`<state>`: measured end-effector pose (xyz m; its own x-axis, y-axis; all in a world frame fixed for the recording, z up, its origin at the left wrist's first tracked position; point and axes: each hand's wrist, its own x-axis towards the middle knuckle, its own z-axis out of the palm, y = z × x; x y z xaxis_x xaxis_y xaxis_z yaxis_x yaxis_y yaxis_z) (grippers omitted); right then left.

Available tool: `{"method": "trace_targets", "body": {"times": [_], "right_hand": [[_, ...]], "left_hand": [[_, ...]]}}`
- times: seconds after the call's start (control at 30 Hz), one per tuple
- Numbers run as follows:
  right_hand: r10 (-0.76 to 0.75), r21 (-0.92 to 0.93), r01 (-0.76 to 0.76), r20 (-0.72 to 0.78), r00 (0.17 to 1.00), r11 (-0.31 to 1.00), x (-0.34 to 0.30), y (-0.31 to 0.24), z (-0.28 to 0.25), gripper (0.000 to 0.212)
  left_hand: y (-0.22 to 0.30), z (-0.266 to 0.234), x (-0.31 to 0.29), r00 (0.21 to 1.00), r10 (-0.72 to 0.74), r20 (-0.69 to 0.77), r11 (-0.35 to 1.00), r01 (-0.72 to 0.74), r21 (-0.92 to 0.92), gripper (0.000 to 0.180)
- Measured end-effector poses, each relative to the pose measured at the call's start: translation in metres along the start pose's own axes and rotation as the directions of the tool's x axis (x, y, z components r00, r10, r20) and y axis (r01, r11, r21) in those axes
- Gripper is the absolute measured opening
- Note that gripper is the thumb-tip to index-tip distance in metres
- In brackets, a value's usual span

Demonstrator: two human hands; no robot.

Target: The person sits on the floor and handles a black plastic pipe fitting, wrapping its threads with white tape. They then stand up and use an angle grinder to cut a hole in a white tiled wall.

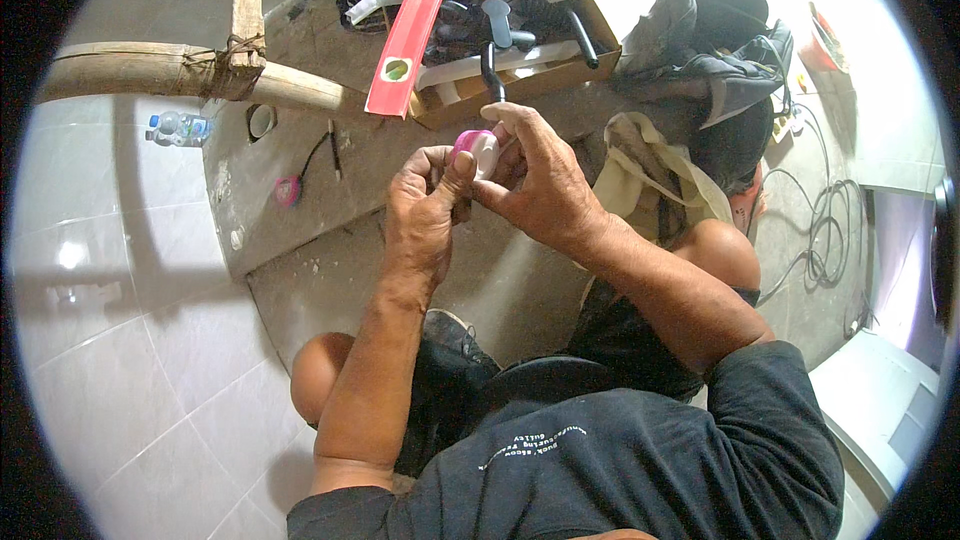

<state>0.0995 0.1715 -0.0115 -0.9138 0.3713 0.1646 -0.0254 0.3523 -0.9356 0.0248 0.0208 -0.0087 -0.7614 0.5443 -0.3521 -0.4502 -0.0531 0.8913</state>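
Held up in front of my chest is a small roll of white tape (484, 152) with a bright pink rim, which looks like thread seal tape. My left hand (428, 202) grips it from the left, thumb across its lower edge and fingers curled behind. Close against the roll's right side, my right hand (540, 180) is closed with its thumb and fingers bent together. What lies between those right fingertips is mostly hidden.
Beyond my hands, an open cardboard box (560, 85) holds black tubular parts, with a red spirit level (408, 40) across it. Bamboo poles (290, 88), a plastic bottle (180, 129) and a pink round object (287, 191) lie left. A dark bag (710, 70) and cable (825, 240) are right.
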Motion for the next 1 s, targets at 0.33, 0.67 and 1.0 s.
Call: {"method": "trace_targets", "body": {"times": [0.33, 0.67, 1.0], "right_hand": [[0.008, 0.082, -0.010, 0.020, 1.000, 0.997, -0.002, 0.009, 0.007, 0.056], [0.247, 0.570, -0.159, -0.079, 0.966, 0.806, 0.022, 0.003, -0.060, 0.029], [0.369, 0.666, 0.115, -0.539, 0.757, 0.737, 0.027, -0.024, -0.170, 0.028]], "left_hand": [[-0.012, -0.015, 0.008, 0.999, 0.032, 0.000, 0.988, -0.032, -0.149, 0.013], [-0.026, -0.017, 0.019, 0.998, -0.042, -0.041, 0.989, 0.047, 0.137, 0.013], [-0.133, 0.138, 0.025, 0.593, -0.236, 0.770, 0.314, -0.704, 0.637, 0.021]]}}
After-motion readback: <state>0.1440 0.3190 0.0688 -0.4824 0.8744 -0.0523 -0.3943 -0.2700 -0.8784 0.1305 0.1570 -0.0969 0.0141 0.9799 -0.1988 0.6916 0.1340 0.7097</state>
